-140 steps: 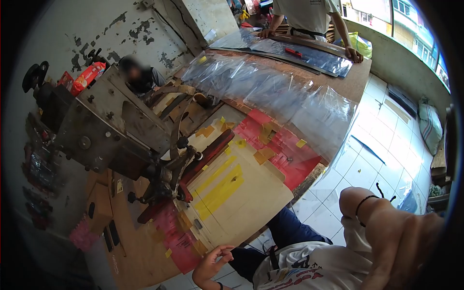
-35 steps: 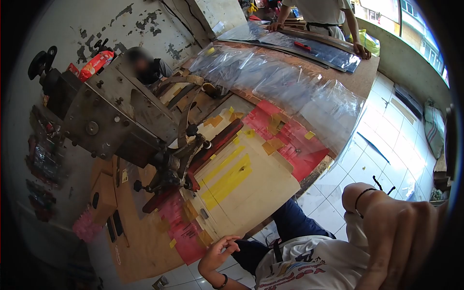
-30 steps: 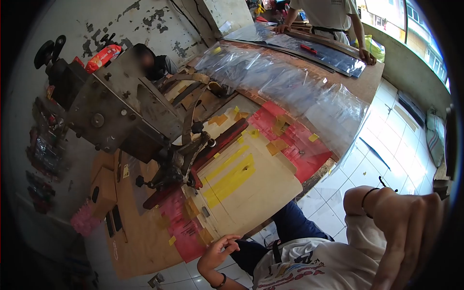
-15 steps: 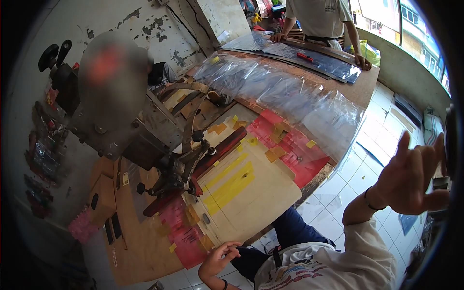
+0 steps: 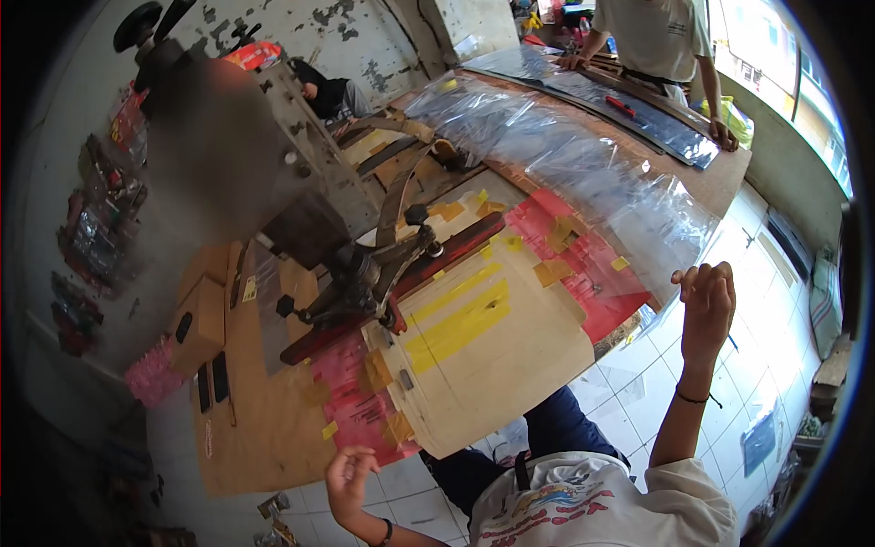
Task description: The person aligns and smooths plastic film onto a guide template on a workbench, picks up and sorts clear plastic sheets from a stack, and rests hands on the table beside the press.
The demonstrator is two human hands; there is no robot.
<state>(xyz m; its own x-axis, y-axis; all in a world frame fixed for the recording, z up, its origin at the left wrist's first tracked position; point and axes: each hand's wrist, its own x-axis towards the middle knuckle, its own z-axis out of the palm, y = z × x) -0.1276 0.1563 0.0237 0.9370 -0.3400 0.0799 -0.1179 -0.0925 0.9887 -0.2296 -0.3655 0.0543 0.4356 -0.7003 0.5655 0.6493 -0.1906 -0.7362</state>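
My left hand (image 5: 350,479) is off the near left edge of the table, its fingers loosely bent and holding nothing visible. Raised over the tiled floor on the right is my right hand (image 5: 707,305), fingers half curled and apart, with nothing seen in it. Between them lies a beige board (image 5: 510,365) with yellow tape strips (image 5: 460,324) on it. Red sheets (image 5: 583,264) with tape patches show at its two sides. Across its far edge runs a long red bar (image 5: 447,255), carried by a metal clamp bracket (image 5: 369,273) on a machine arm.
Clear plastic sheeting (image 5: 556,155) covers the table farther back. A co-worker (image 5: 652,46) stands at the far end, hands on dark sheets (image 5: 638,118) with a red tool (image 5: 620,107). Another person (image 5: 328,96) is behind the machine. Cardboard boxes (image 5: 199,314) stand left.
My right hand has come down and inward, its spread fingers now curled. My left hand has moved left and down, away from the board's edge. The view has shifted.
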